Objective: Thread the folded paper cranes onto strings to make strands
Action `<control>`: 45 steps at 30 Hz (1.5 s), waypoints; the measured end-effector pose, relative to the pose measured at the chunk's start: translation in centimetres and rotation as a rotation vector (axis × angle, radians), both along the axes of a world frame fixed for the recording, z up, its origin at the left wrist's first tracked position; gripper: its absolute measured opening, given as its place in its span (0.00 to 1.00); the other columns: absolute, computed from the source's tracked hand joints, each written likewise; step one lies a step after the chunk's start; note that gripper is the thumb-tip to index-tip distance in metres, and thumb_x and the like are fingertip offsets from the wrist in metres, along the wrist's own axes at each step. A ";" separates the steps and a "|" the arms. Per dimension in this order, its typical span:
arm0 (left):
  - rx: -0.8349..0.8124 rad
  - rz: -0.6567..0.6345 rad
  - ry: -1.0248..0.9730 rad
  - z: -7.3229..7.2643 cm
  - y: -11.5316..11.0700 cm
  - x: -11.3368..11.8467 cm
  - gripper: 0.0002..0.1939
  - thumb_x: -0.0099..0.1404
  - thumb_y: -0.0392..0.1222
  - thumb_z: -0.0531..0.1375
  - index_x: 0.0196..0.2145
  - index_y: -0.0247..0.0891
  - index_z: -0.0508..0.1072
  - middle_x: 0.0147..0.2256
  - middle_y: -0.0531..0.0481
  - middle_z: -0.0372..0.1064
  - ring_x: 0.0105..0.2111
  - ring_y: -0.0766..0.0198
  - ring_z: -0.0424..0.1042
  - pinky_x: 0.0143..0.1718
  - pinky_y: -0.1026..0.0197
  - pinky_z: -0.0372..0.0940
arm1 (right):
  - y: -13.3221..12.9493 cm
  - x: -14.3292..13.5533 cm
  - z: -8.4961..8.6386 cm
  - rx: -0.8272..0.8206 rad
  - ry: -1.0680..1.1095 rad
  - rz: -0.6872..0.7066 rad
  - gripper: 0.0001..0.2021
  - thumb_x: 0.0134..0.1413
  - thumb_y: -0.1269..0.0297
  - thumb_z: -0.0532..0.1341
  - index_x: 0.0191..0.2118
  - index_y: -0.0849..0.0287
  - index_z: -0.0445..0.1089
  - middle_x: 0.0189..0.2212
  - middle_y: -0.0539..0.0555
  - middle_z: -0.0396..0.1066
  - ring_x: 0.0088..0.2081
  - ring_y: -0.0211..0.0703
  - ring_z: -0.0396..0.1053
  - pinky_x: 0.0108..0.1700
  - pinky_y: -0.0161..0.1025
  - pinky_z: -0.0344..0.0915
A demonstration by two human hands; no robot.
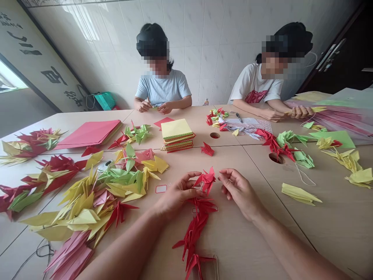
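My left hand [184, 190] holds a red paper crane [207, 179] between thumb and fingers, just above the table. Beside it on the right, my right hand [237, 190] has its thumb and index finger pressed together in a pinch; whatever they hold, perhaps a thread, is too fine to make out. Below the hands, a strand of red paper cranes [192, 233] runs toward me on the tabletop, with a white string [216, 266] at its near end. Another red crane [207, 149] lies beyond my hands.
Yellow, green, red and pink folded cranes [87, 214] heap at the left. Stacks of square paper [177, 134] and large red sheets [90, 132] stand behind. Two people [163, 89] sit opposite, hands on paper pieces. Cable holes [215, 135] open in the table [247, 249]. A yellow folded piece [300, 193] lies right.
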State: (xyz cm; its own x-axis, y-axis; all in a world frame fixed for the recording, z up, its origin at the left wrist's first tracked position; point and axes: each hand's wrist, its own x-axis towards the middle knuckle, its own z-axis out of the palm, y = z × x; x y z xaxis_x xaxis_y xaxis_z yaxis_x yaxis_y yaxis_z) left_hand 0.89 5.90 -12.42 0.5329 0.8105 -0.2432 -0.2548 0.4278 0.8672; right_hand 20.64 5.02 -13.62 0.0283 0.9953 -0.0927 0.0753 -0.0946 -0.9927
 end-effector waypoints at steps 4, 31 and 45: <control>0.028 -0.024 -0.017 -0.1 -0.1 0.0 0.25 0.54 0.34 0.64 0.49 0.41 0.62 0.37 0.47 0.71 0.34 0.64 0.71 0.41 0.60 0.62 | -0.3 -0.4 0.3 -0.018 0.039 0.217 0.24 0.52 0.45 0.56 0.47 0.60 0.64 0.32 0.54 0.69 0.29 0.39 0.66 0.24 0.32 0.62; 0.184 -0.059 0.182 -0.4 -0.2 0.3 0.23 0.58 0.50 0.60 0.48 0.39 0.63 0.30 0.50 0.69 0.28 0.67 0.67 0.30 0.65 0.60 | -1.1 -0.8 1.3 -0.022 0.173 0.368 0.32 0.49 0.56 0.64 0.59 0.52 0.53 0.52 0.55 0.63 0.52 0.44 0.62 0.51 0.40 0.62; 0.012 -0.173 -0.080 1.0 -1.3 0.3 0.39 0.52 0.45 0.66 0.58 0.44 0.53 0.37 0.46 0.72 0.41 0.56 0.71 0.46 0.53 0.59 | -0.9 -0.9 0.7 0.015 0.227 0.102 0.23 0.49 0.56 0.63 0.50 0.55 0.61 0.33 0.50 0.66 0.32 0.37 0.63 0.30 0.33 0.63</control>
